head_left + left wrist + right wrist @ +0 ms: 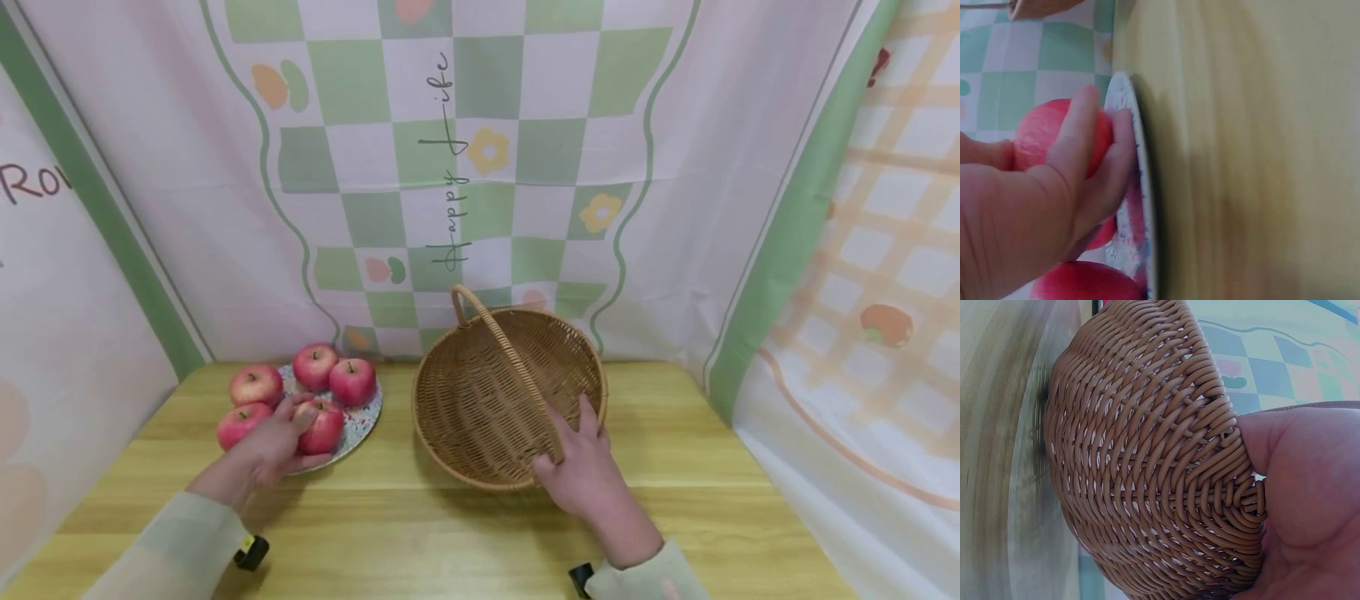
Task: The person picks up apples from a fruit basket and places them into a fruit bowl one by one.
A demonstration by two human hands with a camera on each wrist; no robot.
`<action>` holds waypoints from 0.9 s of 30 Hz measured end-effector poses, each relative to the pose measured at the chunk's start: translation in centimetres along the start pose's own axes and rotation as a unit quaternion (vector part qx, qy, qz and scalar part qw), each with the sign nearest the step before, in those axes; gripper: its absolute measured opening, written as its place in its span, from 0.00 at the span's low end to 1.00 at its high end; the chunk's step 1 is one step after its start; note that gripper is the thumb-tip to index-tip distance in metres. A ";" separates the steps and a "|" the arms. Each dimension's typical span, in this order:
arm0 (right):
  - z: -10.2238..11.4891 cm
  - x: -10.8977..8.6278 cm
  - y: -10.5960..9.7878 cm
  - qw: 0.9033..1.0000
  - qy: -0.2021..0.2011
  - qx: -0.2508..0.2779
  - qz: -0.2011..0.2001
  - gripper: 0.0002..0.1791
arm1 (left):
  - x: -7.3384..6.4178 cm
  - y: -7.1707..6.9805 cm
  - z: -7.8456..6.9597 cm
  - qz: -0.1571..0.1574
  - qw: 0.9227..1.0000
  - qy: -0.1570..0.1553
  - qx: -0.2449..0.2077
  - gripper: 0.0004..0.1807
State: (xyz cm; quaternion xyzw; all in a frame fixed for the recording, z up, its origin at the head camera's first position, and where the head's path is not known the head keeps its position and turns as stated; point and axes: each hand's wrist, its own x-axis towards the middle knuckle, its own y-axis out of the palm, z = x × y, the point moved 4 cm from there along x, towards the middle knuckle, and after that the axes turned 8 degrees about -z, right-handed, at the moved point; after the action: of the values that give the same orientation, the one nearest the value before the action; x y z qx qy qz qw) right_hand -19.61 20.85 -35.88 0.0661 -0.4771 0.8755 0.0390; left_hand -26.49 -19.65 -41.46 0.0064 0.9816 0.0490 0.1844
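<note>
My left hand (272,442) curls its fingers round a red apple (322,427) at the front of a speckled plate (367,421). Thumb and fingers lie on either side of this apple in the left wrist view, with the fingers close to the plate's rim. Other red apples (257,386) sit around it on the plate. To the right, my right hand (583,471) holds a brown wicker basket (480,417) where the handle (517,358) meets the near rim. The basket tilts toward me and its woven inside shows bare.
A wooden table (405,533) carries the plate and the basket. Behind it hangs a green and white checked cloth (480,208), close to the basket's far rim. Patterned cloths also hang at both sides, the right one (862,333) with orange checks.
</note>
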 end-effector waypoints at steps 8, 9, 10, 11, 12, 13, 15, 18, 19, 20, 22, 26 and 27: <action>0.3 0.0 -0.2 1.000 -0.005 -0.008 -0.003 0.43 | -0.2 -0.1 0.0 -0.002 0.999 0.012 0.046 0.29; 0.3 0.0 -0.2 1.000 -0.007 -0.009 -0.004 0.42 | -0.1 -0.1 0.1 -0.009 0.999 0.014 0.032 0.30; 0.4 0.0 -0.2 1.000 -0.008 -0.008 -0.003 0.42 | -0.1 -0.1 0.2 -0.016 1.000 0.015 0.020 0.30; 0.4 0.0 -0.2 1.000 -0.009 -0.008 -0.003 0.42 | -0.1 -0.1 0.2 -0.021 1.000 0.019 0.008 0.30; 0.4 0.0 -0.2 1.000 -0.008 -0.008 -0.001 0.42 | -0.1 -0.1 0.3 -0.025 0.999 0.021 -0.003 0.30; 0.4 0.0 -0.2 1.000 -0.008 -0.009 0.000 0.42 | -0.1 -0.1 0.4 -0.028 0.999 0.023 -0.013 0.31; 0.4 0.0 -0.1 1.000 -0.006 -0.010 0.000 0.43 | -0.1 -0.1 0.4 -0.029 0.999 0.029 -0.020 0.30; 0.4 0.0 0.0 1.000 -0.003 -0.014 0.000 0.43 | -0.2 -0.1 0.4 -0.039 0.999 0.036 -0.002 0.30; 0.4 0.0 0.0 1.000 -0.003 -0.014 -0.001 0.43 | -0.3 -0.1 0.4 -0.046 0.998 0.040 0.013 0.31; 0.4 0.0 0.0 1.000 -0.003 -0.014 -0.001 0.43 | -0.4 -0.1 0.3 -0.052 0.997 0.046 0.031 0.31; 0.3 0.0 0.0 1.000 -0.001 -0.012 -0.002 0.43 | -0.7 0.0 0.2 -0.066 0.993 0.060 0.071 0.32; 0.3 0.0 0.1 1.000 0.012 -0.005 0.004 0.43 | -1.3 0.1 -0.2 -0.094 0.982 0.090 0.136 0.36; 0.2 0.0 0.1 1.000 0.015 -0.005 0.006 0.43 | -1.4 0.1 -0.3 -0.100 0.980 0.094 0.146 0.37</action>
State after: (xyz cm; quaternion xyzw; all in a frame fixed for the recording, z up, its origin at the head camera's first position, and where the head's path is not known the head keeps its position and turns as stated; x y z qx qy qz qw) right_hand -19.58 20.64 -35.82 0.0498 -0.4813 0.8742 0.0416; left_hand -25.30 -19.60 -40.64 -0.0691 0.9868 -0.1135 0.0921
